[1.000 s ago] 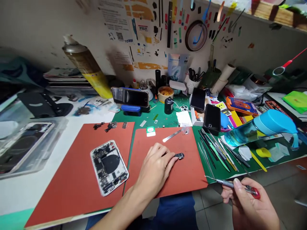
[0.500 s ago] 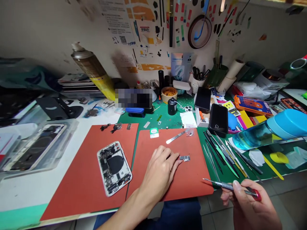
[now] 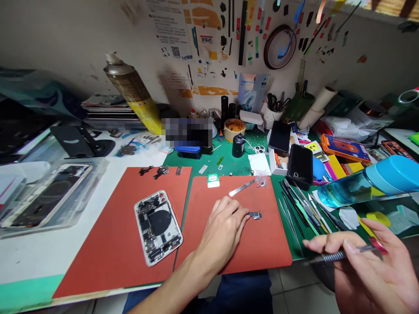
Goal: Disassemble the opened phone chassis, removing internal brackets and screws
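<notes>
On the right red mat, my left hand pinches one end of a small dark and silver phone part. My right hand is raised past the mat's right edge, its fingers closed on a thin metal tool with a red end; the tool's tip is blurred and points left. An opened phone with its inner parts showing lies on the left red mat. Metal tweezers and a green and white packet rest near the back of the right mat.
Several tweezers and pens lie right of the mat, beside a blue bottle. Two dark phones are behind them. A spray can leans at the back left. A clear tray holding a phone frame is far left.
My right hand has moved right and turned, carrying the tool away from the mat. My left hand still pinches the phone part. The whole view has shifted slightly.
</notes>
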A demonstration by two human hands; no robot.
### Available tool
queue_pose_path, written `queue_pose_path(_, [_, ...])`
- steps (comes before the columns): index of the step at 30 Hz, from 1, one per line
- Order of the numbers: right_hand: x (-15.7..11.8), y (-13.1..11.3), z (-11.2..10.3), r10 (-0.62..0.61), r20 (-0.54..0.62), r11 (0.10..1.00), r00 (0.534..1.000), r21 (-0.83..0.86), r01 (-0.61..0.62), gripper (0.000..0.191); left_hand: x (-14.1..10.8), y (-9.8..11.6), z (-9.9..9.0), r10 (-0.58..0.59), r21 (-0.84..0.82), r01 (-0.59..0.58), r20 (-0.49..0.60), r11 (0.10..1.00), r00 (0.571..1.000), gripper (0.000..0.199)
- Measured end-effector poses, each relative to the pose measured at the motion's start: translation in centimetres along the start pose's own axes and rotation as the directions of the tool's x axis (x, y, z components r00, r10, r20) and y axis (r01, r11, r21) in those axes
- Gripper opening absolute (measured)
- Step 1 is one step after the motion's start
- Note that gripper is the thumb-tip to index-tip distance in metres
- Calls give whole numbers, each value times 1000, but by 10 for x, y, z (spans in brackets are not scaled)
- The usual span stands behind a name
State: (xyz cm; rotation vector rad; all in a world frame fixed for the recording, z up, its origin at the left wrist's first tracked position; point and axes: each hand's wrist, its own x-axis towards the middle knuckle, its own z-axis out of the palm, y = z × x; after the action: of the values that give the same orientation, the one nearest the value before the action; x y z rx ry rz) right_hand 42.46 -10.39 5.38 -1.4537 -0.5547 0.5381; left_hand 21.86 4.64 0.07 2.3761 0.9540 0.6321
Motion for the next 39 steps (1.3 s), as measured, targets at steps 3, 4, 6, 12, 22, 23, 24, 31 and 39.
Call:
queue_pose_path(3, [10,-5,16,224,165,974,960,0,-227,47,0,-1,-1,-5,-39,5,-1,999,1000,20])
queue_pose_path(4, [14,-3,22,300,226,954,927,-69,-292,48,0,-1,-1,-5,-54,5,-3,999,1000,20])
queue_pose_path(6, [24,4,34,410,327,909,852,-229,-349,54,-1,0,-3,-2,-85,1,-12,996,1000,20])
queue_pose_path(12, [38,27,66,546,470,838,694,-325,-439,59,-5,4,-7,-1,-194,-6,-35,981,999,23])
queue_pose_path(22, [33,29,64,346,416,901,841,-397,-174,37,-5,16,-7,-497,-773,602,449,200,742,54])
queue_pose_path(23, [32,30,63,232,438,914,868,-404,-41,29,-4,18,-7,-477,-776,619,500,124,723,59])
queue_pose_path(24, [31,31,60,63,488,904,871,-398,158,20,-3,20,-6,-452,-779,623,531,74,717,61])
queue_pose_path(31, [29,44,44,-507,856,39,104,-98,994,47,3,22,-7,-363,-781,579,623,-233,693,53])
queue_pose_path(39, [32,37,43,-447,893,43,58,-43,998,68,3,19,-5,-368,-785,563,619,-257,694,47])
